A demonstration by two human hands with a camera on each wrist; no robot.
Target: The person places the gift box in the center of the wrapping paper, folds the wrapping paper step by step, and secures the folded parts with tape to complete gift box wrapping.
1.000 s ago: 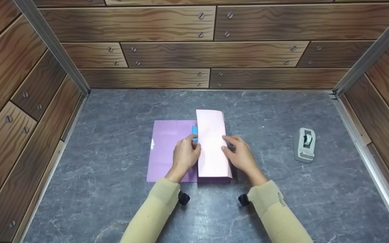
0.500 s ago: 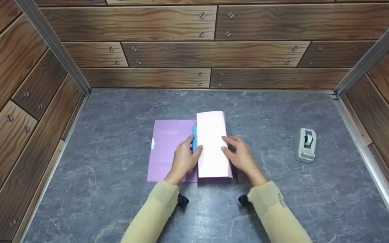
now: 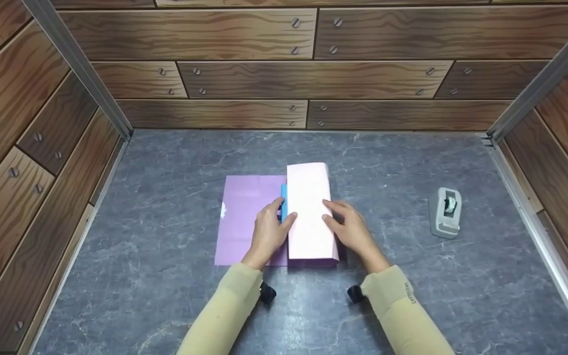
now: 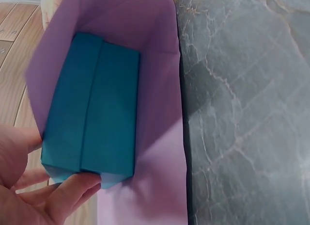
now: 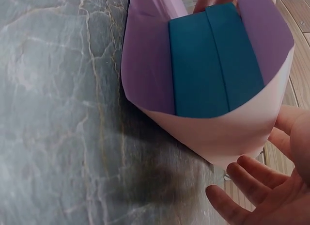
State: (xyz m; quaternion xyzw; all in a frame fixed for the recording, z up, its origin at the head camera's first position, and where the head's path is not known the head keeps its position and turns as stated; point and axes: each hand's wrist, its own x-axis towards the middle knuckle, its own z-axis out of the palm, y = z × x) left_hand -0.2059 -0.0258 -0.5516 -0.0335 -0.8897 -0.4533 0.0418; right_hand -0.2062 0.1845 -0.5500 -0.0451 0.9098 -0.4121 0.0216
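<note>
A sheet of wrapping paper [image 3: 244,217], purple inside and pale pink outside, lies with its right part folded over a blue box [image 3: 284,192]. In the head view only a strip of the box shows; both wrist views look in at its end with a flap seam. My left hand [image 3: 268,229] holds the box at its left side, fingers against it and thumb at the edge of the folded paper. On the right, my right hand [image 3: 350,228] touches the curved outside of the paper with spread, fairly straight fingers [image 5: 247,179].
A grey tape dispenser [image 3: 445,212] stands on the dark marbled tabletop [image 3: 165,296], to the right of the paper. Wood-patterned walls [image 3: 244,79] with metal corner rails [image 3: 74,69] enclose the back and sides.
My left fingers have uncurled from the paper's edge and now lie along the box, so more of its blue side shows. The folded paper sits slightly lower; my right hand has barely moved.
</note>
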